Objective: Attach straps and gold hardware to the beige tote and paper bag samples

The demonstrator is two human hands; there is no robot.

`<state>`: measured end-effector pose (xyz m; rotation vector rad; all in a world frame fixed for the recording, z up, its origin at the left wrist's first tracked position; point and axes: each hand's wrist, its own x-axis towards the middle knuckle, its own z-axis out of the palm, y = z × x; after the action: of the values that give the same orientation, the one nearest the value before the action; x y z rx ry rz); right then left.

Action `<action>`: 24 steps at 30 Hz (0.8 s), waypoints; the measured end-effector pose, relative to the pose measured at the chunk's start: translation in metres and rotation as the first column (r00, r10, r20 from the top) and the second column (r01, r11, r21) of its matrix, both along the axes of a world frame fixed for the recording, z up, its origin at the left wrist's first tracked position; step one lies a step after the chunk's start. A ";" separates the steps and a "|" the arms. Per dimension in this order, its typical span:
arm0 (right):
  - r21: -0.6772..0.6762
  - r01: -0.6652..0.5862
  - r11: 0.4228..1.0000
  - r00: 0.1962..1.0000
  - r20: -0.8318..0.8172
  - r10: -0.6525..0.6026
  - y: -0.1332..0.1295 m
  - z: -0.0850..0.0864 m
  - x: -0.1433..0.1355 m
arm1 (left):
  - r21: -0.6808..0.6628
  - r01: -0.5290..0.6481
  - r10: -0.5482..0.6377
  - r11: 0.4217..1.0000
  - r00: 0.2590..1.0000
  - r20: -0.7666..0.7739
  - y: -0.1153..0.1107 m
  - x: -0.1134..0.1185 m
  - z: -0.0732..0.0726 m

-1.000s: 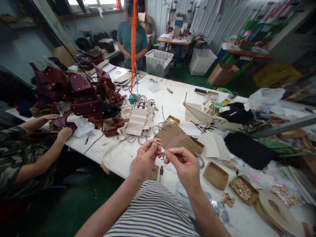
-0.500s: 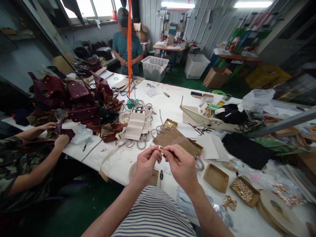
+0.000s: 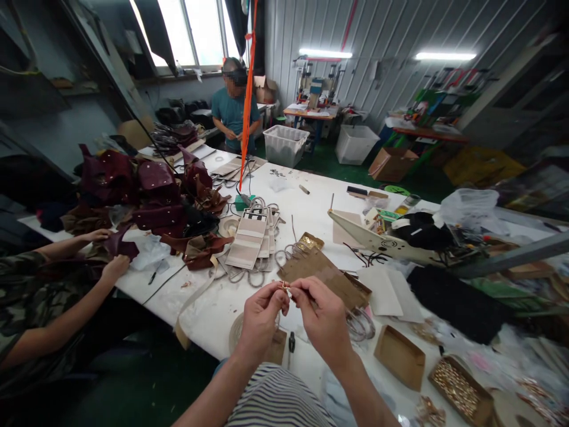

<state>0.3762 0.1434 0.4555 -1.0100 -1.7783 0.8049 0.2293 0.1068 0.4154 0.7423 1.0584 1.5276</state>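
Above the front of the white table, my left hand (image 3: 261, 317) and my right hand (image 3: 323, 319) meet fingertip to fingertip. Both are closed in a pinch on a small gold metal fitting (image 3: 285, 287), mostly covered by the fingers; its exact kind is too small to tell. Just beyond them lies a brown cardboard sheet (image 3: 315, 265). Below and between my wrists is a small dark-handled tool (image 3: 291, 342). An open cardboard box (image 3: 400, 356) and a box of small gold metal pieces (image 3: 457, 385) sit to the right of my right hand.
Grey cards with cord handles (image 3: 249, 240) lie left of centre. Maroon leather pieces (image 3: 155, 184) are heaped at the left, where a co-worker in camouflage sleeves (image 3: 26, 279) handles one. Another person (image 3: 233, 112) stands behind the table. An orange strap (image 3: 248, 101) hangs down. Black fabric (image 3: 457, 302) lies right.
The view has tilted up and shifted slightly, so everything sits lower in the picture. My hands keep their pinch on the small gold fitting, which has turned a little between the fingertips.
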 end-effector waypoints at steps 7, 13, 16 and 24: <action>-0.114 -0.001 0.993 0.997 -0.077 -0.008 0.008 -0.006 -0.006 | -0.095 -0.059 0.074 0.994 0.984 0.161 0.003 0.001 -0.004; -0.127 -0.025 0.992 0.994 -0.108 0.011 0.014 -0.017 -0.010 | -0.077 -0.093 0.099 0.993 0.992 0.084 0.003 -0.012 -0.011; -0.076 -0.057 0.995 0.995 -0.085 0.051 0.011 -0.014 -0.013 | -0.033 -0.081 0.082 0.996 0.996 0.042 0.000 -0.014 -0.016; -0.009 -0.090 0.996 0.996 -0.020 0.090 0.002 -0.012 -0.025 | -0.075 -0.153 0.159 0.985 0.983 0.089 -0.004 -0.021 -0.022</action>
<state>0.3515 0.1451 0.4438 -0.9306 -1.8148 0.8774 0.2086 0.1026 0.3936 0.5445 1.1128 1.6347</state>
